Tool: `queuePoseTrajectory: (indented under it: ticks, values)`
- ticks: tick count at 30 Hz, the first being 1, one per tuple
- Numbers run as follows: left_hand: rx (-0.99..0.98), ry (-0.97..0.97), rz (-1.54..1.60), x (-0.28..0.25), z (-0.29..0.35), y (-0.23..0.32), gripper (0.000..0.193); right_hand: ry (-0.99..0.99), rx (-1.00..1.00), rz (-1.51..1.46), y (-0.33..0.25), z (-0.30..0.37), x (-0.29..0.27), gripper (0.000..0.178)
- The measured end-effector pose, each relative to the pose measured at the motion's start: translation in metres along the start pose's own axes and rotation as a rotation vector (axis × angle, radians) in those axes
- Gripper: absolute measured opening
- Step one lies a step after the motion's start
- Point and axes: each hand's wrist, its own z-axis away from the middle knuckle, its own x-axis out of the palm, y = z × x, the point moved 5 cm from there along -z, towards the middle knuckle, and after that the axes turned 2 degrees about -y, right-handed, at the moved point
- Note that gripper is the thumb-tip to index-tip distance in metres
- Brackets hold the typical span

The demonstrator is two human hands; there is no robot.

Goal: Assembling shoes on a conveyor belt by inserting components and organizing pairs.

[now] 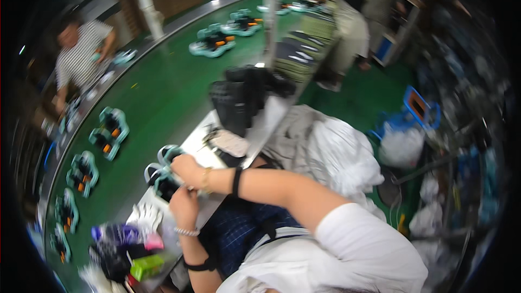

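A pair of teal and black sandals [164, 184] with pale strap loops lies on the white work board [201, 144] in front of me. My right hand [189, 170], below a gold bracelet, reaches over the pair with its fingers bent closed on a sandal; the fingertips are partly hidden. Close beneath it, my left hand [183, 206], above a beaded bracelet, is closed in a pinch at the near side of the sandals. Whatever lies between those fingers is too small and blurred to make out. A phone-like pale pink case [229, 142] rests beyond my right hand.
More sandals [109, 133] stand in pairs along the curved green belt [157, 97]. Left of me are white gloves [145, 218], a purple packet [116, 233] and a green pack [146, 267]. A black bag [233, 103] sits ahead. Co-workers [84, 57] stand beyond the belt and farther along it.
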Motion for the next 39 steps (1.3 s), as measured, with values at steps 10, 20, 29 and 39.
queuePoseTrajectory:
  ticks: [10,20,29,39]
  values:
    - [0.094,-0.037,0.006,0.006,0.000,0.018,0.040,0.013,0.253,-0.235,0.023,-0.014,0.019,0.010]
    - [0.195,-0.238,0.096,0.020,-0.018,-0.015,0.030,0.432,0.052,-0.811,0.020,0.103,-0.065,0.014]
    - [0.115,-0.221,0.069,-0.040,-0.042,0.025,0.029,0.246,0.316,-1.099,0.100,0.237,-0.082,0.017]
    - [0.237,0.013,-0.113,-0.108,-0.293,0.021,0.032,0.278,0.752,-1.311,0.214,0.272,-0.011,0.018]
